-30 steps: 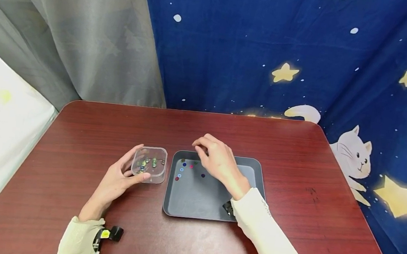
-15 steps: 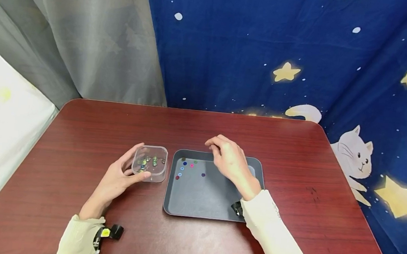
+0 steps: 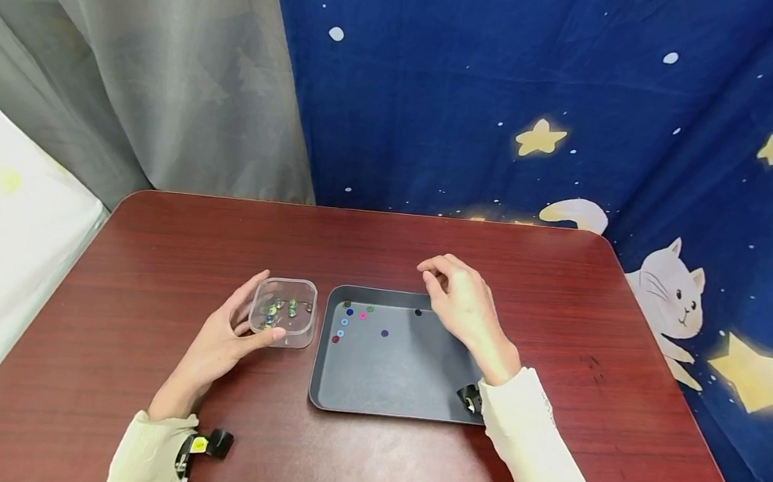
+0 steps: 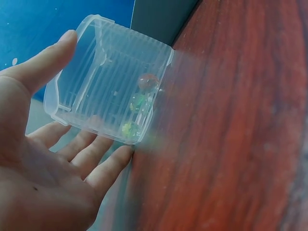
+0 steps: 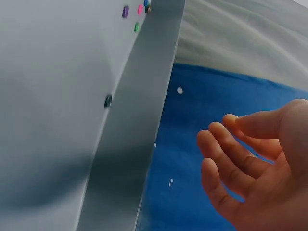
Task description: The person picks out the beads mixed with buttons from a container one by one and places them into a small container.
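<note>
My left hand [image 3: 223,342] grips a small clear plastic box [image 3: 299,334] left of the tray, thumb on the near rim and fingers round the far left side. Several glassy marbles [image 4: 139,102], green, yellow and brownish red, lie in it. My right hand [image 3: 463,300] hovers over the far edge of the grey tray [image 3: 400,384]. Its fingers are bent and the thumb tip meets the index finger in the right wrist view; whether something small is between them is hidden. Beneath and left of this hand, a black button [image 3: 418,313] lies by the tray's far wall.
Several small buttons sit in the tray's left part, including a pink button [image 3: 363,316], a dark red button [image 3: 336,339] and a purple button [image 3: 384,333]. The tray and box stand on a reddish-brown table [image 3: 218,231], with curtains [image 3: 417,79] behind.
My right hand has moved rightward along the tray's far edge, bringing the green and black buttons into full view. My left hand and the box have stayed in place.
</note>
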